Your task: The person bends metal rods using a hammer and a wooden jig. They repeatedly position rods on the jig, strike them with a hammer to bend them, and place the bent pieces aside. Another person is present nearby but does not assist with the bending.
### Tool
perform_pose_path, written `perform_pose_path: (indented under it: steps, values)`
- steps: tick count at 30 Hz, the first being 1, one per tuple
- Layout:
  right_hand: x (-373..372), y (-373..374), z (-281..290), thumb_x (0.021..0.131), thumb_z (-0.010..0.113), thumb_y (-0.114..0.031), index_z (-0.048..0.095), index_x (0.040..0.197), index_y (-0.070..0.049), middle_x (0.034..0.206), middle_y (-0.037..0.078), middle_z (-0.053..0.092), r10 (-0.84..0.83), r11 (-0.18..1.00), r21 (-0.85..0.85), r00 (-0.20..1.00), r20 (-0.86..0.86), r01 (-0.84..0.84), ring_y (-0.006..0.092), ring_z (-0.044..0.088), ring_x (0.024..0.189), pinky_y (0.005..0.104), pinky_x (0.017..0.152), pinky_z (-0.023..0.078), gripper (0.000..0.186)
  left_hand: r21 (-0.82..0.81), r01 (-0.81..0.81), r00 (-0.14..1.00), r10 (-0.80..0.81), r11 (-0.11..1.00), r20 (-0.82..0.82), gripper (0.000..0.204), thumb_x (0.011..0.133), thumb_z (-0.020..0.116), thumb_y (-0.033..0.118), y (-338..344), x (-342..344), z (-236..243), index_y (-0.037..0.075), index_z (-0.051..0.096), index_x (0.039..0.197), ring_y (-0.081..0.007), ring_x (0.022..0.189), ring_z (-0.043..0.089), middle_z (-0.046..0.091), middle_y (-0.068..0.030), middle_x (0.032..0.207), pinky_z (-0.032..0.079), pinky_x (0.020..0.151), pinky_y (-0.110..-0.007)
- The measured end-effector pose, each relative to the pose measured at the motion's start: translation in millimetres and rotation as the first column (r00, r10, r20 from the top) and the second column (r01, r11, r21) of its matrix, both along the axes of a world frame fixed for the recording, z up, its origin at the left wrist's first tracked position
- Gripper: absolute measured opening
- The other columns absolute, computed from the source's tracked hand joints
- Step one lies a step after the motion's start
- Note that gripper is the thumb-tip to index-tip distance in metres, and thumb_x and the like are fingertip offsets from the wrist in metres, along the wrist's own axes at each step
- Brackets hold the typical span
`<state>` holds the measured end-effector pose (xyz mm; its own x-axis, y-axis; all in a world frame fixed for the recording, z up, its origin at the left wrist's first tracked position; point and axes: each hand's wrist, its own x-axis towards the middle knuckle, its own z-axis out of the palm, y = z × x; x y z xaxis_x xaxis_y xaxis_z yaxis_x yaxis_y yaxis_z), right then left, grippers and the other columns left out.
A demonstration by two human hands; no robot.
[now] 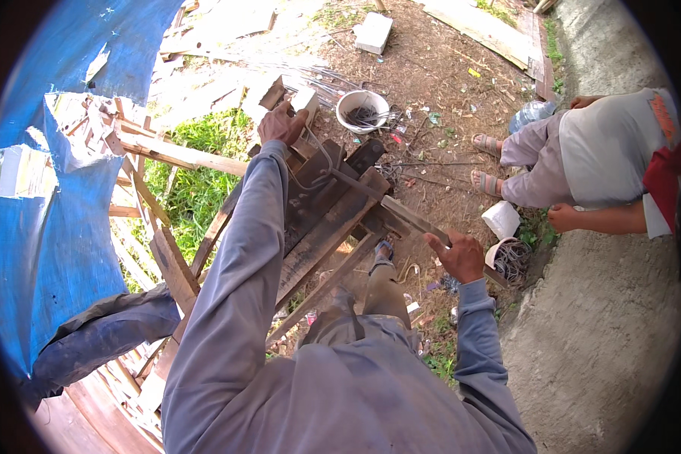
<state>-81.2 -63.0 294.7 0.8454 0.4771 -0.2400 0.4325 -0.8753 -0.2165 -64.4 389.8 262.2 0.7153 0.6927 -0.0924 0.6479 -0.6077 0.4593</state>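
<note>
My left hand [284,121] is closed at the upper end of a thin bent metal rod [312,138], near a light block [304,102]. My right hand [458,257] grips a long straight bar [412,216], which slopes up leftward to the rod over a rough workbench [318,253] of dark weathered boards. Dark pieces [365,157] sit on the bench top around where the rod and bar meet. The exact join between bar and rod is too small to make out.
A person [598,159] sits on the concrete edge [583,340] at right. White buckets [362,101] with wire, foam blocks [373,32] and loose rods lie on the dirt. A blue tarp [53,257] and wooden frame [170,261] stand at left.
</note>
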Motion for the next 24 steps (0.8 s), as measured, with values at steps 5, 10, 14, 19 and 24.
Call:
perform_pose_path:
  steps: [5,10,14,19,24]
  values:
    - [-4.1,2.0,-2.1,0.086,0.052,-0.071,0.067,0.083,-0.011,0.065,0.017,0.065,-0.014,0.999,0.044,1.0,0.018,0.013,0.0368,0.068,0.066,0.049,0.061,0.052,0.062,-0.051,-0.071,0.997,0.07,0.996,-0.013,0.056,0.077,0.059,0.045,-1.8,-0.2,14.8,0.012,0.068,0.122,-0.0319,0.107,0.065,0.069,-0.0135,0.115,0.047,0.095,-0.039]
    - [-25.6,1.6,-9.7,0.086,0.052,-0.071,0.067,0.081,-0.01,0.061,0.015,0.062,-0.08,0.995,0.071,0.996,0.035,0.077,0.0384,0.065,0.063,0.0504,0.06,0.049,0.063,-0.028,-0.097,0.995,0.097,0.995,-0.001,0.053,0.075,0.061,0.045,0.4,5.0,10.5,0.013,0.071,0.116,-0.0316,0.104,0.066,0.071,-0.0124,0.112,0.049,0.092,-0.038]
    - [-53.3,4.9,-13.4,0.087,0.052,-0.071,0.066,0.081,-0.01,0.061,0.016,0.062,-0.148,0.987,0.073,0.989,0.021,0.146,0.0388,0.065,0.063,0.051,0.059,0.048,0.063,-0.011,-0.065,0.997,0.065,0.998,0.041,0.049,0.074,0.061,0.044,2.5,12.4,3.7,0.012,0.073,0.11,-0.0317,0.104,0.066,0.071,-0.0132,0.111,0.049,0.092,-0.039]
    - [-102.6,16.4,-16.7,0.087,0.053,-0.069,0.058,0.076,-0.01,0.061,0.017,0.062,-0.266,0.958,0.093,0.962,-0.062,0.271,0.0384,0.065,0.061,0.0496,0.055,0.049,0.06,-0.045,0.002,0.991,0.003,0.999,0.13,0.049,0.075,0.061,0.045,18.3,18.9,-20.3,0.011,0.074,0.107,-0.034,0.105,0.065,0.07,-0.0179,0.109,0.049,0.093,-0.04]
    - [-136.9,33.5,-25.0,0.087,0.053,-0.069,0.061,0.078,-0.01,0.061,0.014,0.062,-0.388,0.901,0.145,0.909,-0.153,0.409,0.037,0.065,0.06,0.0486,0.055,0.049,0.06,0.038,0.153,0.988,-0.154,0.987,0.026,0.046,0.076,0.062,0.047,-4.0,41.1,-2.1,0.009,0.074,0.1,-0.0353,0.101,0.065,0.072,-0.0176,0.102,0.049,0.091,-0.042]
